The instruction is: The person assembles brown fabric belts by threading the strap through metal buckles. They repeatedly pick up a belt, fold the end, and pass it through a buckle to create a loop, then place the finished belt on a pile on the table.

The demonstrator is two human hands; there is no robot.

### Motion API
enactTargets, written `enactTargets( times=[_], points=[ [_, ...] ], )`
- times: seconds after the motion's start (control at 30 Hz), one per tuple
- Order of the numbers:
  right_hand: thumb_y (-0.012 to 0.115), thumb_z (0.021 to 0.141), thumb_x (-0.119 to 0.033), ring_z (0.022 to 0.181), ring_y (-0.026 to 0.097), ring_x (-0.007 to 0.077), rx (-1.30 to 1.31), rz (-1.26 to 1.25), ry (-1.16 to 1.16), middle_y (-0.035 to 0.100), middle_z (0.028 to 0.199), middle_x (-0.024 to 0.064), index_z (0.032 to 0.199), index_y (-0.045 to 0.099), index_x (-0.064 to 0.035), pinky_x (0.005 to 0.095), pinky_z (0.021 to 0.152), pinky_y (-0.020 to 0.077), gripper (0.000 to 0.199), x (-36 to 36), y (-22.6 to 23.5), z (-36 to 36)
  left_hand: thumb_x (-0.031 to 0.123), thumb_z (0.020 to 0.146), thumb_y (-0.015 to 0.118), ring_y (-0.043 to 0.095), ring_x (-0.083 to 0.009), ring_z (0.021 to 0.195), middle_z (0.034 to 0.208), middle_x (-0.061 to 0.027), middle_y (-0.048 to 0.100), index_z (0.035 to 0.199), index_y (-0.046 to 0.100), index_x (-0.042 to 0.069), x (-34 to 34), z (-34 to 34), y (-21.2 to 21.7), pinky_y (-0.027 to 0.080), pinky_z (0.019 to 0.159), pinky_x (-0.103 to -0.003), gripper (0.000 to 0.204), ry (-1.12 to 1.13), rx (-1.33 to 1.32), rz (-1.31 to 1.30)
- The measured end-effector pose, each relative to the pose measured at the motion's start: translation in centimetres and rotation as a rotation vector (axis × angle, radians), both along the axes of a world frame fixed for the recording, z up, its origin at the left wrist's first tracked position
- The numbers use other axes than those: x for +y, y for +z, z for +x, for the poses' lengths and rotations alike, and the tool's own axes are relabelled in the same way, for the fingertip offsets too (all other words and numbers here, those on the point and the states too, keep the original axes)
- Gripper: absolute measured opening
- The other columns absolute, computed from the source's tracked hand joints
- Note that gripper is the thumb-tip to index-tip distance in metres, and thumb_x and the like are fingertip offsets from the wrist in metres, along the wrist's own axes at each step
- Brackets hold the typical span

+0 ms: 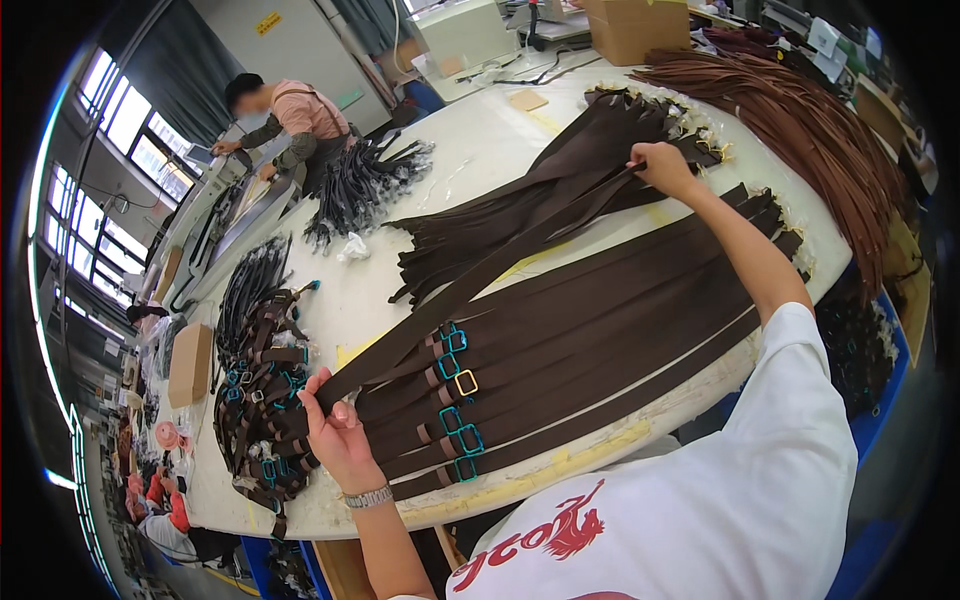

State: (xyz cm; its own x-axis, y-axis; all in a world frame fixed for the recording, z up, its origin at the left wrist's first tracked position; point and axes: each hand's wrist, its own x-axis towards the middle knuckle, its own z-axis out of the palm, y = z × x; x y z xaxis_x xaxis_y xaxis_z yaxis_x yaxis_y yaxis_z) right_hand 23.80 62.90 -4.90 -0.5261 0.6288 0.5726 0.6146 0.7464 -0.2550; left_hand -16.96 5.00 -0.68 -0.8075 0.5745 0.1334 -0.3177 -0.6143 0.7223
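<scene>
A long dark brown strap (pixel 470 286) stretches diagonally across the table between my two hands. At its near-left end, my left hand (pixel 343 440) pinches it between thumb and fingers. My right hand (pixel 662 170) is closed on the far-right end, raised over a fanned pile of brown straps (pixel 590 140). Under the held strap, a row of flat brown straps (pixel 620 290) lies side by side. Across that row sit several small buckles, mostly with teal edges (pixel 470 438) and one gold-coloured buckle (pixel 466 382), with short strap loops beside them.
A heap of buckled strap pieces (pixel 270 400) lies left of my left hand. Beyond are bundles of black straps (pixel 365 190) and a cardboard box (pixel 190 365). Reddish-brown straps (pixel 790 120) hang over the right edge. Another person (pixel 300 115) works at a machine far left.
</scene>
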Motion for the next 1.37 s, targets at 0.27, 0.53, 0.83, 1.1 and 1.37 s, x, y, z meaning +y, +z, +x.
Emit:
enactTargets(
  times=[0.27,0.53,0.83,1.1,1.37],
  points=[
    [0.071,0.104,-0.040,0.080,0.072,0.0399,0.477,0.220,-0.344,0.076,0.084,0.0143,0.094,0.073,-0.0087,0.0478,0.069,0.0521,0.033,7.9,8.8,4.8,0.030,0.119,0.052,0.062,-0.0084,0.073,0.147,-0.0130,0.065,0.137,0.063,-0.001,0.9,2.9,-3.8,0.054,0.060,-0.021,0.038,-0.158,-0.351,-0.040],
    [0.065,0.107,-0.026,0.087,0.068,0.0517,-0.172,0.344,-0.299,0.069,0.083,0.0232,0.092,0.064,-0.0064,0.0582,0.073,0.0517,0.024,0.8,7.0,16.6,0.030,0.118,0.053,0.074,-0.0203,0.076,0.134,-0.0267,0.072,0.133,0.065,-0.003,-1.0,8.6,-1.5,0.060,0.066,-0.032,0.038,-0.166,0.001,-0.318],
    [0.091,0.078,-0.018,0.151,0.051,0.0279,-0.280,-0.643,0.418,0.061,0.154,0.0128,0.157,0.054,-0.0021,0.0432,0.128,0.0350,0.089,-20.2,11.3,3.3,0.027,0.117,0.057,0.078,-0.0209,0.082,0.146,-0.0207,0.066,0.130,0.072,-0.003,0.6,15.2,-0.5,0.065,0.072,-0.032,0.036,-0.549,0.135,-0.351],
    [0.071,0.108,-0.019,0.073,0.070,0.0065,-0.535,-1.553,1.112,0.078,0.077,0.0024,0.117,0.077,0.0005,0.0263,0.080,0.0545,0.022,-38.3,4.6,-16.2,0.002,0.107,0.062,0.075,-0.0129,0.081,0.130,-0.0099,0.070,0.132,0.072,-0.002,-3.1,10.9,2.1,0.061,0.070,-0.027,0.028,-0.599,0.482,-0.459],
    [0.061,0.107,0.001,0.086,0.077,0.0163,-0.703,-1.623,1.125,0.081,0.108,0.0109,0.137,0.074,-0.0012,0.0269,0.084,0.0608,0.032,-40.9,6.5,-15.8,0.019,0.102,0.073,0.077,-0.0239,0.104,0.109,-0.0144,0.082,0.114,0.079,0.002,-16.1,-19.0,3.0,0.058,0.093,-0.041,0.022,0.795,1.568,-1.332]
  ],
)
